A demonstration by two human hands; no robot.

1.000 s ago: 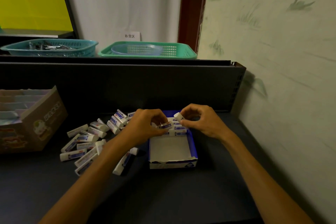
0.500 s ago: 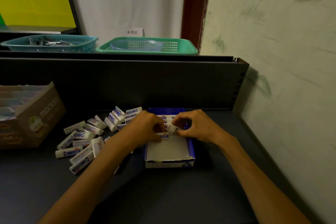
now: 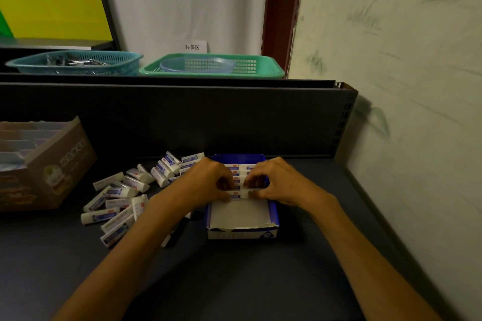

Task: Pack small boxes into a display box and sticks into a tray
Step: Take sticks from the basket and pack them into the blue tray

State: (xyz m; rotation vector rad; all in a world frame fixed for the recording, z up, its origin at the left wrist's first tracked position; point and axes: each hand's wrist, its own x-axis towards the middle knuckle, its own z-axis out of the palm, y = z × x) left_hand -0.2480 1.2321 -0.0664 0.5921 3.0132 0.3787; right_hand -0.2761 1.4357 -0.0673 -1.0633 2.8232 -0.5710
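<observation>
Seating one small box (image 3: 239,193) into the blue display box (image 3: 274,212) is the step in hand. It lies crosswise at the front of the rows already packed against the far wall, just ahead of the bare white floor in the near half.

Left hand (image 3: 208,182): fingers curled, tips on the left end of the small box. Right hand (image 3: 276,182): fingers curled, tips on its right end. Both appear to pinch the same box between them; whether the thumbs are under it cannot be told.

Judgement on doing it well:
- Keep the box level and parallel to the row behind, label up to match the others.
- Press both ends down together; one end first would likely wedge it against a side wall.
- Push it back until it touches the previous row, so no gap eats into the remaining floor.
- The display box is light card with a torn-looking front lip; steady it so that it does not slide on the dark table (image 3: 234,281).

Roughly half of the display box seems filled. The loose boxes (image 3: 117,198) lie scattered on the table left of it, near the left forearm; the supply is ample. A brown carton (image 3: 62,164) stands further left. Two green baskets (image 3: 211,66) sit on the shelf behind.
</observation>
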